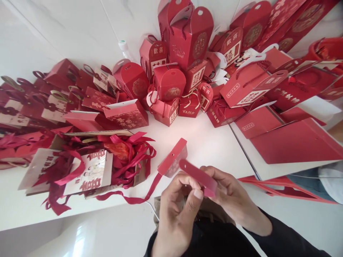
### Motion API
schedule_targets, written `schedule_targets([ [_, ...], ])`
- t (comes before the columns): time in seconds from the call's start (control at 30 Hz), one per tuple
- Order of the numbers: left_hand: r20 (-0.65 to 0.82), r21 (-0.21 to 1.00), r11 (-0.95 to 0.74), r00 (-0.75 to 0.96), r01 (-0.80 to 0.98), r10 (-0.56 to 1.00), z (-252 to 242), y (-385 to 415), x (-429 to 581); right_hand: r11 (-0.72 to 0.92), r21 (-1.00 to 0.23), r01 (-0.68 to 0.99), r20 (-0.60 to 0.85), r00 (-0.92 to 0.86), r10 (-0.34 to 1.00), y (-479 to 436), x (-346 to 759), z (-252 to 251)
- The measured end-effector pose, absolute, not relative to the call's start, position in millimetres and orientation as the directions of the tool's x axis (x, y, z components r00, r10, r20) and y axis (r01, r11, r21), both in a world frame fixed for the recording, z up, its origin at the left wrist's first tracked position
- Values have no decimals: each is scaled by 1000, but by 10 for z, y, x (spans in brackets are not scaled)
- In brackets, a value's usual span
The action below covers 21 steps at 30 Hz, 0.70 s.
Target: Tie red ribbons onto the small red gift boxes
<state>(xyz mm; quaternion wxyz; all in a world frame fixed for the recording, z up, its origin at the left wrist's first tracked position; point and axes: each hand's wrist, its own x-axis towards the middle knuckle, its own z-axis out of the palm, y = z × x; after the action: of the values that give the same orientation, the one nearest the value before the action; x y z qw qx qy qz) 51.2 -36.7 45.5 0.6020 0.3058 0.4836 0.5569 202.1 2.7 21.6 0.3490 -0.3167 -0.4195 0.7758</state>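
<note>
A narrow red strip with one rounded end is held up just above the table's front edge. My right hand is closed on its right-hand end, thumb and fingers pinching it. My left hand is closed too, thumb and forefinger meeting at the strip's lower edge; whether something small is between them I cannot make out. Right behind my left hand lies a small red box with a tiny hole in its top face. A dark red ribbon runs from the left up to that box.
An open cardboard box full of red ribbons and printed cards stands at left. Red gift boxes with cord handles crowd the back wall. Red bags fill the far left. A large red folder-like sheet lies right, past a table seam.
</note>
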Motion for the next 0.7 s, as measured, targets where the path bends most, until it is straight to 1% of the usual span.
schedule_targets([
  [0.03,-294,849,258,-7,-461,956,468,-361,484,-360,-898,-254,-166,-561,811,46,2039,237],
  [0.07,-312,796,303,74,-524,947,477,-353,455,-302,-926,-228,-124,-570,812,70,2059,262],
  [0.13,-299,726,341,173,-597,938,479,-337,405,-165,-970,-177,-29,-593,805,122,2101,312],
  [0.2,-281,707,341,197,-620,939,459,-328,377,-34,-991,-133,54,-603,796,164,2131,348],
  [0.27,-291,704,350,199,-618,936,427,-328,372,50,-995,-84,91,-595,799,181,2143,360],
  [0.37,-315,721,361,185,-591,931,380,-340,392,54,-997,-48,72,-576,815,150,2138,338],
  [0.5,-264,794,273,97,-543,960,383,-372,441,-10,-997,-78,35,-552,833,66,2126,299],
  [0.57,-255,855,241,31,-460,966,423,-403,464,-38,-995,-95,21,-552,833,48,2123,304],
  [0.6,-241,899,213,-24,-383,970,447,-418,469,-47,-993,-105,20,-556,831,49,2123,313],
  [0.63,-194,946,160,-98,-284,976,468,-430,468,-54,-992,-118,22,-561,828,56,2123,325],
  [0.67,-98,985,67,-194,-157,976,482,-436,457,-58,-989,-133,27,-562,827,68,2125,336],
  [0.7,44,999,-43,-295,10,954,484,-431,438,-59,-987,-150,34,-554,832,83,2129,346],
])
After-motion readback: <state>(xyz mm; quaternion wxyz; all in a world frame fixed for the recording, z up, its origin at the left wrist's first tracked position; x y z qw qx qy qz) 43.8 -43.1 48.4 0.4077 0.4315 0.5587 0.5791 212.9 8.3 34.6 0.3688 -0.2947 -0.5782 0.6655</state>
